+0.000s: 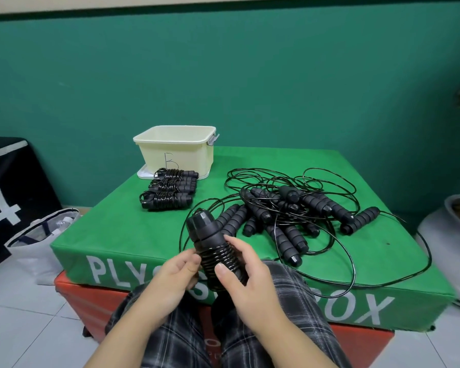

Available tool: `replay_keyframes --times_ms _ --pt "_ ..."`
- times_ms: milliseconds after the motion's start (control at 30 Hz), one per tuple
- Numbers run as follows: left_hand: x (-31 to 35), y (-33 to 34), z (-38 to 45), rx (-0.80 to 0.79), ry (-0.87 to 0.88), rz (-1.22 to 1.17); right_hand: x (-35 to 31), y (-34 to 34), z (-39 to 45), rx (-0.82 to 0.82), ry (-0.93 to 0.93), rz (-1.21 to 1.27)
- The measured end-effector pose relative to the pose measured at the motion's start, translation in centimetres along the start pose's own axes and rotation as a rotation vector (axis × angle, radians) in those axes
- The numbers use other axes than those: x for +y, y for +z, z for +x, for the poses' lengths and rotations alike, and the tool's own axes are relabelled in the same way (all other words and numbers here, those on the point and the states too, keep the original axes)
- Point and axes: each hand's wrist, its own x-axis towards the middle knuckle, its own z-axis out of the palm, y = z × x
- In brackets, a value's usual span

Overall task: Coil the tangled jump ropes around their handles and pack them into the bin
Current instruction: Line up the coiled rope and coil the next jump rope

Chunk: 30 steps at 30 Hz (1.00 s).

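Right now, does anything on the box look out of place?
Yes: the coiled ropes lie on the green box in front of the bin, not inside it. A loop from the tangled ropes hangs over the front edge.

One head-worn wide-angle view looks forward and down, close over the green worktop (122, 229) (walls curve at the edges).
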Motion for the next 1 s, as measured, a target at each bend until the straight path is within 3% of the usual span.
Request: replay_keyframes --times_ms 67,300,567,1000 --pt "0.1 -0.3 -0.2 -0.005 0.004 0.130 0.0 0.0 0.0 -0.011 -0.010 -0.021" --pt "2.1 0.8 -0.7 0.344 0.172 0.381 0.4 0.7 0.7 0.202 -0.213 -0.228" --pt "4.8 1.7 -1.6 0.312 0.303 0.358 -0.2 0.5 0.3 0.053 -0.009 -0.306" --pt "4.9 0.6 -1.8 0.277 0.354 0.529 0.1 0.8 0.8 0.222 -0.015 -0.254"
